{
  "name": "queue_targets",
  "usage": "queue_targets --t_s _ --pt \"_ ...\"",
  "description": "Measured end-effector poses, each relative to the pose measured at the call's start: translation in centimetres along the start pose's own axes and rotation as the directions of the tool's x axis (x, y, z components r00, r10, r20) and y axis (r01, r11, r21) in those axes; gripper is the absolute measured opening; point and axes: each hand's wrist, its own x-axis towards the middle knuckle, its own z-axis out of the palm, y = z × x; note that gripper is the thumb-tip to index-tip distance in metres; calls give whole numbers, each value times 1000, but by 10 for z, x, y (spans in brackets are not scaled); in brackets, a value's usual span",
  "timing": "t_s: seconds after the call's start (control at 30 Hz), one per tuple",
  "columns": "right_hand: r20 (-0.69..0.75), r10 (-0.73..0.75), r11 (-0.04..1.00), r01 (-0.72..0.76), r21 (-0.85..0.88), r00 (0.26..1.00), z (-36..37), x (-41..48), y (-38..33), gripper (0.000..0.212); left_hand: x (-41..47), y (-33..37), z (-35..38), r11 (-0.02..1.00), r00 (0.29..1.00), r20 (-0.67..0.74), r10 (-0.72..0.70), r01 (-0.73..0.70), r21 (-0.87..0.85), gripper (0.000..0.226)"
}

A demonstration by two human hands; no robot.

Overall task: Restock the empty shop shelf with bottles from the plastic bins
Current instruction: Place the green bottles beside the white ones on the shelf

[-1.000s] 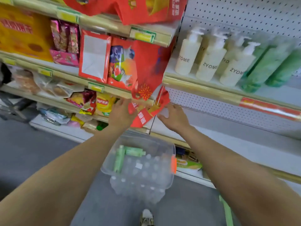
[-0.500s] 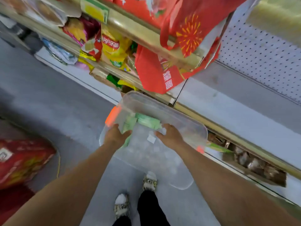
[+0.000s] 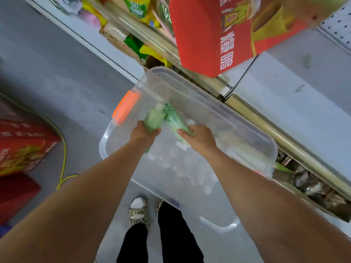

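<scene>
Clear plastic bin [image 3: 218, 118] on the grey floor [image 3: 62, 76], below the shelf edge [image 3: 269, 128]. Both forearms extend downward into it. Left hand [image 3: 145, 132] is curled around a pale green bottle [image 3: 154, 118] near the bin's orange-latched end; right hand [image 3: 201, 138] is wrapped around a second green bottle [image 3: 175, 118] just beside it, the two bottles touching.

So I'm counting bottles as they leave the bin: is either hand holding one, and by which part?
Both are. The left hand grips a green bottle by its lower body; the right hand grips another green bottle likewise.
</scene>
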Motion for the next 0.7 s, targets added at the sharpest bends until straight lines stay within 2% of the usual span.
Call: queue_targets --t_s 0.13,0.27,0.37,0.47,0.57,0.6,0.63,0.7 --pt "47 73 978 -81 193 996 17 -5 3 83 2 -4 -1 998 1000 17 -8 9 -55 65" --pt "39 88 958 -95 270 995 26 -5 2 65 -1 -5 1 996 998 57 -12 17 -88 67" --pt "184 104 940 -157 302 977 22 -10 18 55 -4 -4 4 997 996 90 7 1 -83 68" --pt "377 124 943 -227 244 918 -5 -16 44 49 -4 -3 5 997 995 95 12 -4 -81 68" --pt "523 199 975 -223 -18 829 -39 -18 66 64 -4 -3 5 995 995 96 -1 10 -98 66" --pt "503 209 976 -214 -47 839 -43 -18 73 70 -4 -3 6 995 995 97 -3 13 -98 67" --pt "432 193 977 -214 1 881 -44 -20 77 74 -5 -2 7 996 995 103 -2 11 -88 67" --pt "147 172 958 -200 203 974 -38 -26 78 71 -9 -2 10 998 992 128 0 8 -63 67"
